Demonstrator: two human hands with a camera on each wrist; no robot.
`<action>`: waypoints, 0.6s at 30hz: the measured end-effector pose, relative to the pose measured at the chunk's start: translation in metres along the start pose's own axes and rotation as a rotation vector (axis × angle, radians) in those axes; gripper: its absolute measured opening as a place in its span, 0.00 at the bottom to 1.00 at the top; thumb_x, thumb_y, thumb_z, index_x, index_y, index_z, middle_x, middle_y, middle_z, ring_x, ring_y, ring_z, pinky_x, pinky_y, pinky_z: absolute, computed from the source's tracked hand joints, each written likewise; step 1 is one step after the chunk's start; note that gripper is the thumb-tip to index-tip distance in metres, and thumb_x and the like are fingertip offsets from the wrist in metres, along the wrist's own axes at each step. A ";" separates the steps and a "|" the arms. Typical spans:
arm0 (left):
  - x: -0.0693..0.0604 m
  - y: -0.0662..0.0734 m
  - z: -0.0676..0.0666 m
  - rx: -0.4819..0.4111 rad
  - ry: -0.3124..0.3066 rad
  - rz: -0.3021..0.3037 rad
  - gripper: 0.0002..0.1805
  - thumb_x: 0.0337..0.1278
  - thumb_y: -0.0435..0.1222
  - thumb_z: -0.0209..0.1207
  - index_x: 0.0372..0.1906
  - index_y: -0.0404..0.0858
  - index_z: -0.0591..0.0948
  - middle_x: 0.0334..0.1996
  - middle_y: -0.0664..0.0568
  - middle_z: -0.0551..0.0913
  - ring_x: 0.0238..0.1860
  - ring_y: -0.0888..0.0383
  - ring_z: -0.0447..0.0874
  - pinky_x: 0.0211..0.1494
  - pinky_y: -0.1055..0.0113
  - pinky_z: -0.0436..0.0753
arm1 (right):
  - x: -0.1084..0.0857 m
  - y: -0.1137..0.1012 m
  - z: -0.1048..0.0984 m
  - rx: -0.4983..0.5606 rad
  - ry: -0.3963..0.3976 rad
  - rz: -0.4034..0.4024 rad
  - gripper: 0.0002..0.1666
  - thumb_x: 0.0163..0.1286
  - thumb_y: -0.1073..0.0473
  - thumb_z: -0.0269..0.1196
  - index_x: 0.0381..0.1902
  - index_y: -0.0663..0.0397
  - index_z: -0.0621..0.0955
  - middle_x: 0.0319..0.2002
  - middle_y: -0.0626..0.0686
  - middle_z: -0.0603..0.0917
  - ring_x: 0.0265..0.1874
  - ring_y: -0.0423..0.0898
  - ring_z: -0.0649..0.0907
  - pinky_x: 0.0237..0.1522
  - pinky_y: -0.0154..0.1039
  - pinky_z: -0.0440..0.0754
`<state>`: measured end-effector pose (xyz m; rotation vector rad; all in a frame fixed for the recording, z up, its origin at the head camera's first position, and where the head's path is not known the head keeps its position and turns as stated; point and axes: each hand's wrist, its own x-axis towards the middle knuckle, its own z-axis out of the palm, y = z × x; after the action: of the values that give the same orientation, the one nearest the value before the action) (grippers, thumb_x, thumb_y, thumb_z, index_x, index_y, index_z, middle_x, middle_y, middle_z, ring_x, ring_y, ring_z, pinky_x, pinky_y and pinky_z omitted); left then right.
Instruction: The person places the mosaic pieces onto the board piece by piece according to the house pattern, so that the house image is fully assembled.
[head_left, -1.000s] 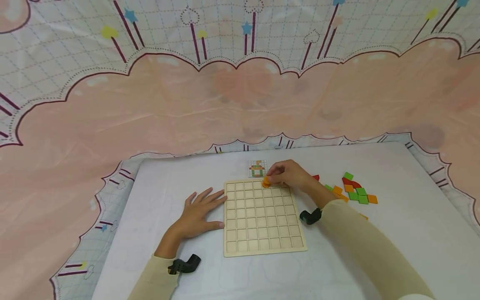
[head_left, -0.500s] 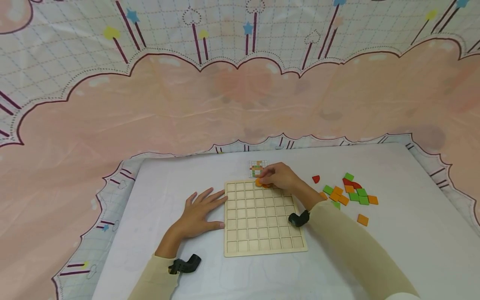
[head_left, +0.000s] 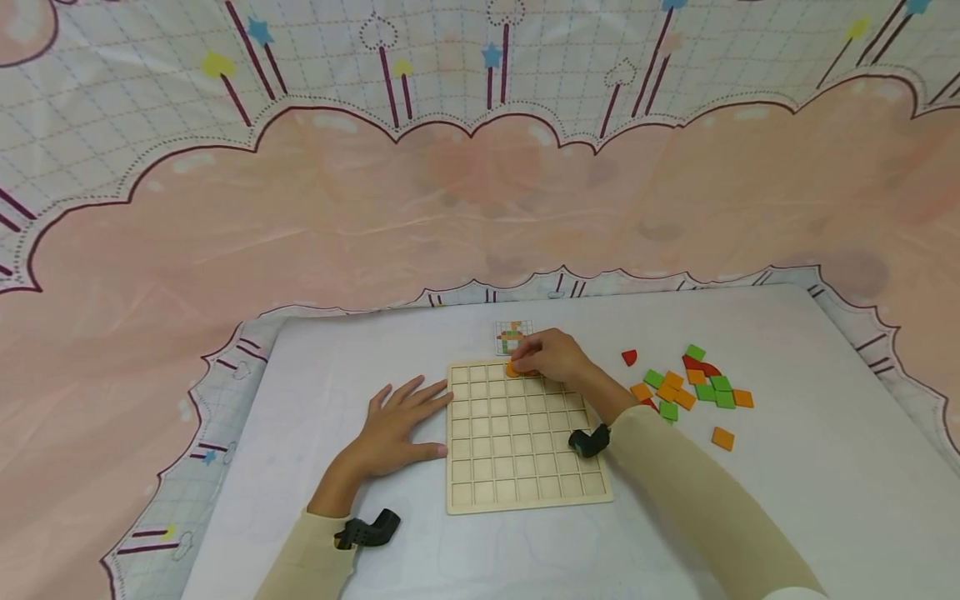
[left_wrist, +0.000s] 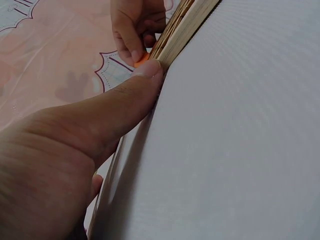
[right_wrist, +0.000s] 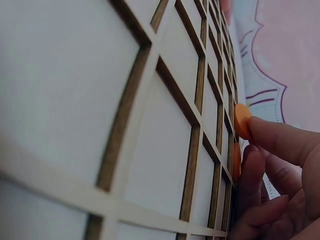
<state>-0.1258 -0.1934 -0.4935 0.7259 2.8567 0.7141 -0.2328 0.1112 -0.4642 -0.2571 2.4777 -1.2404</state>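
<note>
At the far edge of the grid board (head_left: 514, 427), the right hand (head_left: 553, 355) pinches an orange piece (right_wrist: 243, 121), best laid flat while the spread left hand (head_left: 393, 432) steadies the side.

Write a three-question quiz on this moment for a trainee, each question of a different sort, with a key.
1. True or false: the left hand, its fingers spread, touches the gridded board.

2. Multiple choice: what colour is the piece that the right hand holds?
A) green
B) red
C) orange

3. Fill in: seen from the person's side, the small picture card lies just past the board's ____ edge (near or far).

Key: 1. True; 2. C; 3. far
</note>
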 end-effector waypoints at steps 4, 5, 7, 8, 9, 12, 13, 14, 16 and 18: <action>-0.001 0.000 0.000 0.001 0.005 0.005 0.45 0.54 0.56 0.70 0.77 0.52 0.69 0.80 0.56 0.62 0.82 0.42 0.49 0.76 0.32 0.40 | -0.001 0.000 0.001 -0.026 0.003 -0.008 0.07 0.64 0.52 0.73 0.37 0.47 0.90 0.42 0.50 0.89 0.44 0.49 0.83 0.45 0.41 0.78; -0.001 -0.001 0.001 0.002 0.006 0.005 0.45 0.54 0.57 0.70 0.77 0.52 0.69 0.80 0.56 0.62 0.82 0.42 0.49 0.76 0.32 0.40 | -0.001 0.001 0.001 -0.032 0.002 -0.010 0.07 0.65 0.52 0.73 0.37 0.47 0.90 0.43 0.50 0.89 0.45 0.49 0.83 0.45 0.42 0.78; -0.001 -0.001 0.000 0.005 0.010 0.009 0.45 0.54 0.57 0.70 0.77 0.52 0.69 0.80 0.55 0.62 0.82 0.42 0.49 0.76 0.32 0.40 | 0.000 0.001 0.001 -0.057 0.003 -0.021 0.07 0.65 0.51 0.73 0.37 0.46 0.90 0.46 0.49 0.90 0.48 0.50 0.84 0.46 0.42 0.79; -0.001 -0.001 0.000 0.004 0.013 0.012 0.45 0.54 0.57 0.70 0.77 0.52 0.69 0.80 0.55 0.63 0.82 0.42 0.49 0.76 0.31 0.41 | -0.001 0.001 0.001 -0.069 0.002 -0.024 0.07 0.65 0.51 0.73 0.37 0.46 0.90 0.48 0.49 0.90 0.49 0.50 0.84 0.46 0.43 0.80; -0.001 -0.001 0.000 0.004 0.012 0.011 0.45 0.54 0.57 0.70 0.77 0.52 0.69 0.80 0.55 0.63 0.82 0.42 0.49 0.76 0.32 0.41 | 0.000 0.002 0.001 -0.080 0.003 -0.028 0.07 0.65 0.51 0.73 0.37 0.46 0.90 0.48 0.49 0.90 0.49 0.50 0.84 0.47 0.43 0.80; -0.001 -0.001 -0.001 0.000 0.009 0.008 0.45 0.53 0.57 0.70 0.77 0.52 0.69 0.80 0.55 0.63 0.82 0.42 0.49 0.76 0.32 0.41 | 0.000 0.003 0.002 -0.111 0.009 -0.039 0.06 0.65 0.51 0.73 0.36 0.45 0.90 0.47 0.48 0.90 0.46 0.48 0.85 0.47 0.43 0.80; -0.001 0.000 -0.001 -0.001 0.007 0.006 0.45 0.54 0.57 0.70 0.77 0.52 0.69 0.80 0.56 0.62 0.82 0.42 0.49 0.76 0.32 0.40 | 0.001 0.004 0.002 -0.116 0.009 -0.040 0.06 0.65 0.51 0.73 0.36 0.45 0.90 0.45 0.48 0.90 0.44 0.47 0.84 0.46 0.42 0.80; -0.001 0.000 -0.001 -0.003 0.006 0.005 0.45 0.54 0.57 0.70 0.77 0.52 0.69 0.80 0.56 0.62 0.82 0.42 0.49 0.76 0.31 0.40 | 0.001 0.003 0.002 -0.116 0.009 -0.038 0.06 0.65 0.51 0.73 0.36 0.44 0.90 0.44 0.47 0.90 0.43 0.46 0.84 0.46 0.42 0.80; 0.000 0.000 -0.001 -0.006 0.003 0.002 0.45 0.54 0.58 0.70 0.77 0.53 0.69 0.80 0.56 0.62 0.83 0.43 0.48 0.77 0.31 0.40 | 0.001 0.003 0.002 -0.122 0.010 -0.037 0.06 0.65 0.51 0.73 0.35 0.44 0.90 0.42 0.47 0.90 0.41 0.45 0.83 0.45 0.42 0.80; 0.000 0.001 -0.002 -0.007 0.003 0.003 0.45 0.54 0.58 0.70 0.77 0.52 0.69 0.80 0.56 0.62 0.83 0.43 0.48 0.77 0.31 0.40 | 0.001 0.002 0.002 -0.130 0.009 -0.034 0.06 0.65 0.51 0.73 0.35 0.44 0.89 0.40 0.46 0.89 0.40 0.45 0.83 0.45 0.42 0.79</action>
<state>-0.1258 -0.1938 -0.4917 0.7286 2.8544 0.7261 -0.2327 0.1110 -0.4673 -0.3295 2.5752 -1.0977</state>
